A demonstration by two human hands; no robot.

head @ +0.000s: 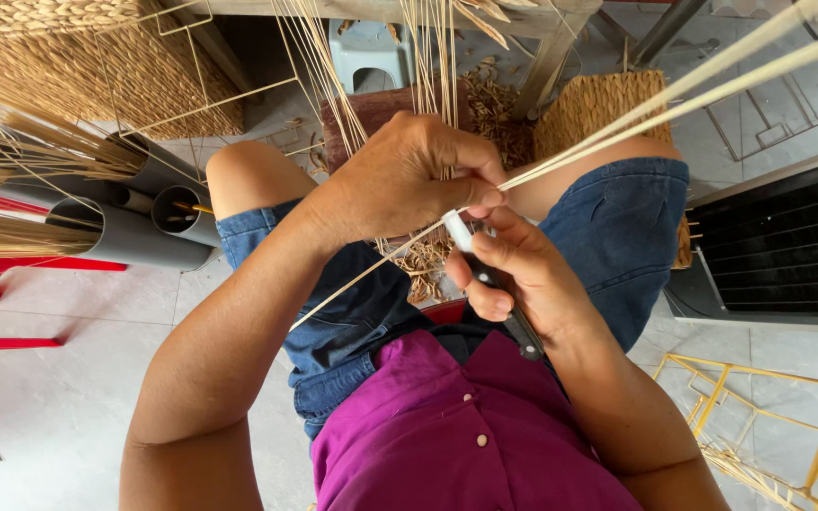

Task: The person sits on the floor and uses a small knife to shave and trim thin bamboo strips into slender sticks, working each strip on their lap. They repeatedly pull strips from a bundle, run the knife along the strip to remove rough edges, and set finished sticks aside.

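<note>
A pale reed strip [617, 128] is pinched between thumb and forefinger of the left hand [409, 180], fingers closed tight on it just above the lap, while the strip runs out long toward the upper right and a thinner tail trails down to the lower left. A knife [485, 274] is gripped in the right hand [523, 284], all fingers wrapped round the dark handle, the light blade laid right against the strip at the pinch. For a clean shave, it is judged that the blade should be kept shallow and the strip drawn taut, with the left thumb held clear of the edge, which sits very close. A second strip lies alongside the first and could be caught by the blade. Shavings [428, 260] are heaped between the knees. More upright reeds [428, 57] crowd in front of the hands. Grey tubes [134, 227] stuffed with straw are seen at the left, a woven basket [125, 76] above them, a yellow wire frame [769, 416] at the lower right.
</note>
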